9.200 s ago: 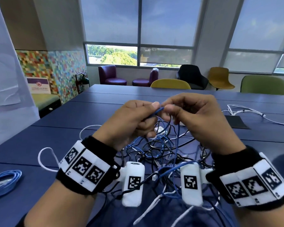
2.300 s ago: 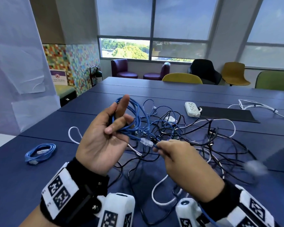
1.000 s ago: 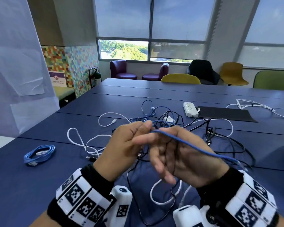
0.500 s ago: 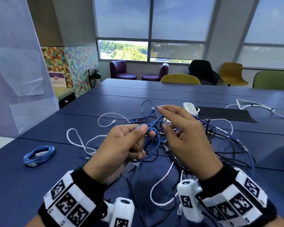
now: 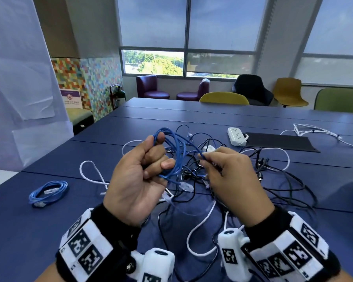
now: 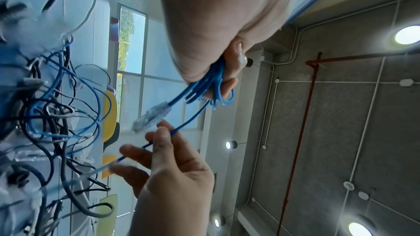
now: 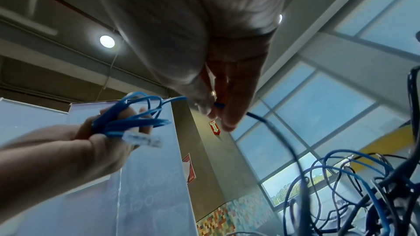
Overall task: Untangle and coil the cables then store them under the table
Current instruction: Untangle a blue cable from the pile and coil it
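Several loops of the blue cable [image 5: 176, 151] are now gathering in the left hand [image 5: 138, 178], above the tangle [image 5: 232, 176]; the right hand [image 5: 230, 180] is pinching its tail, coiling nearly finished.

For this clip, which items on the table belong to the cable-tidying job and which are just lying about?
Part of the job:
- blue cable, loops held in left hand, fed by right hand
- tangled cable pile
- coiled blue cable

Bystanders:
- white power strip
- black mat
- chairs
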`<act>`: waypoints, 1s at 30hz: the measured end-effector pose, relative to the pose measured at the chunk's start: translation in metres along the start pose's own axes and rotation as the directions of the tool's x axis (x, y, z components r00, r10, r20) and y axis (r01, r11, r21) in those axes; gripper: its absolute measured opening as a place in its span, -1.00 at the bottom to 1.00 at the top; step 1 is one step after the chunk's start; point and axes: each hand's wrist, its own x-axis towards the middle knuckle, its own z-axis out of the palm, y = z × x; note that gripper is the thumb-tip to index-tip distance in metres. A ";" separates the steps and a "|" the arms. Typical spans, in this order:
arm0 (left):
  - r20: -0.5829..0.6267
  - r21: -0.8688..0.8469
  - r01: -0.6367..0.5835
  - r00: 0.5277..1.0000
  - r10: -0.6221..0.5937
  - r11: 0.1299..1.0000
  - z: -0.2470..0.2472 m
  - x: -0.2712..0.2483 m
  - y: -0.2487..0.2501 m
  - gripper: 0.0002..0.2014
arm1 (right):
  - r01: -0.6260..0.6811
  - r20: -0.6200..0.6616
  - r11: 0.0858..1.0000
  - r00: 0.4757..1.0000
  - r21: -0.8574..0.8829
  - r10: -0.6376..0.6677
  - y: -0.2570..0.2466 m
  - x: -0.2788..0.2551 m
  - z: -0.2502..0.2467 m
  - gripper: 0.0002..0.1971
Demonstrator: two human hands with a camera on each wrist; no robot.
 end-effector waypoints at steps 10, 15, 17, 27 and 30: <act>0.074 -0.088 0.052 0.996 -0.046 0.995 0.006 -0.005 -0.010 -0.77 | -0.334 0.052 0.708 0.920 0.623 0.388 -0.017 0.008 0.009 -0.81; 0.100 -0.095 0.089 0.992 -0.079 0.991 0.004 -0.004 -0.017 -0.80 | -0.399 0.203 0.517 0.897 0.757 0.394 -0.024 0.006 0.010 -0.87; 0.100 -0.089 0.092 0.992 -0.083 0.992 0.000 -0.002 -0.017 -0.80 | -0.459 0.313 0.373 0.866 0.806 0.390 -0.029 0.005 0.007 -0.80; 0.084 0.136 0.020 0.996 -0.032 0.991 -0.021 0.007 -0.023 -0.80 | -0.547 0.483 0.303 0.835 0.781 0.264 -0.033 -0.002 -0.001 -0.44; 0.032 0.240 -0.007 0.999 0.000 0.971 -0.024 0.007 -0.025 -0.80 | -0.494 0.398 0.399 0.866 0.773 0.303 -0.034 0.000 -0.002 -0.85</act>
